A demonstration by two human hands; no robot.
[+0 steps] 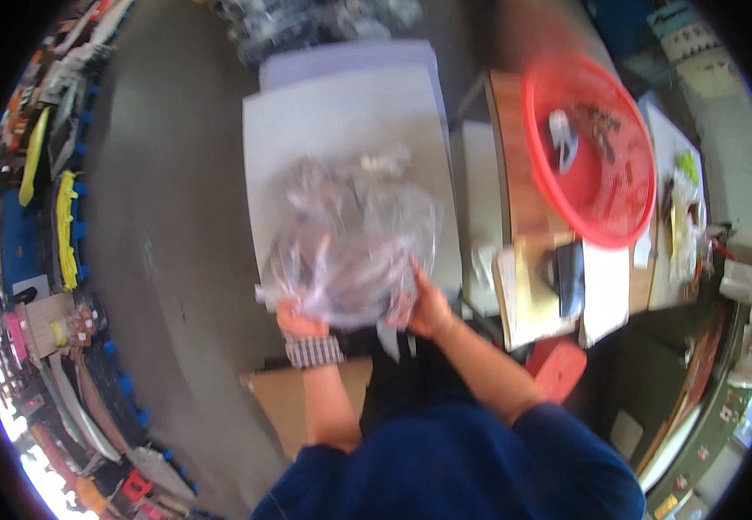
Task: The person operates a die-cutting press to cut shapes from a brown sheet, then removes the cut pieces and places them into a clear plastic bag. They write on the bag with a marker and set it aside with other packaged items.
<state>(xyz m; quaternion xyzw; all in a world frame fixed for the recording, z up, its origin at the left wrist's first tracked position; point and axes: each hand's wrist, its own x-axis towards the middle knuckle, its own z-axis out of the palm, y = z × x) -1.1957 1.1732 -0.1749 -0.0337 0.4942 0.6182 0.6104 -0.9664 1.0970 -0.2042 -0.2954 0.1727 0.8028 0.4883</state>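
A large clear plastic bag [354, 247], crumpled and seemingly with something inside, is between my hands over a white sheet-like surface [350, 113]. My left hand [301, 321], with a checked band at the wrist, grips the bag's near left edge. At the near right edge, my right hand [426, 305] is closed on the bag, thumb upward. What the bag contains is too blurred to make out.
To the right, a wooden table [510, 139] bears a red plastic basket [588, 152] with a few items inside, papers [528, 316] and a dark phone-like object [569, 279]. A red stool [558, 368] stands below. Cardboard [285, 403] lies on the floor at my left; wrapped bundles [298, 26] lie beyond.
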